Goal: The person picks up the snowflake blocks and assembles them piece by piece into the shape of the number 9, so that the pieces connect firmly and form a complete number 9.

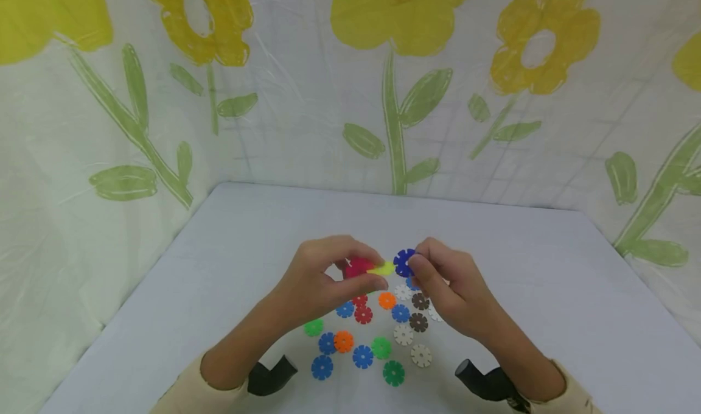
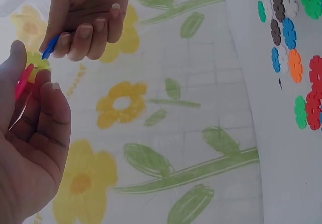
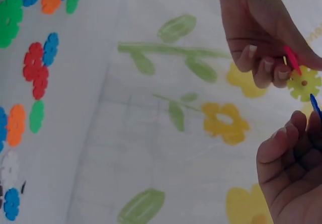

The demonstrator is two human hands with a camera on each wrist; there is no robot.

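Note:
In the head view my left hand [image 1: 320, 277] pinches a yellow notched plastic disc [image 1: 387, 268], with a pink disc [image 1: 357, 266] set crosswise against it. Opposite, my right hand [image 1: 451, 283] holds a dark blue notched disc [image 1: 404, 262] between thumb and forefinger. The blue disc's edge is right at the rim of the yellow disc [image 3: 304, 87], which faces the right wrist camera. Seen from the left wrist, the blue disc [image 2: 50, 47] appears edge-on, close beside the yellow one. Both hands are raised over the table, and the fingers partly cover the pink disc.
Below the hands, several loose notched discs lie flat on the white table [image 1: 246, 219], among them a dark green disc [image 1: 394, 373], an orange disc [image 1: 344, 341] and a brown disc [image 1: 418, 322]. A flower-painted curtain [image 1: 296, 128] hangs behind the table.

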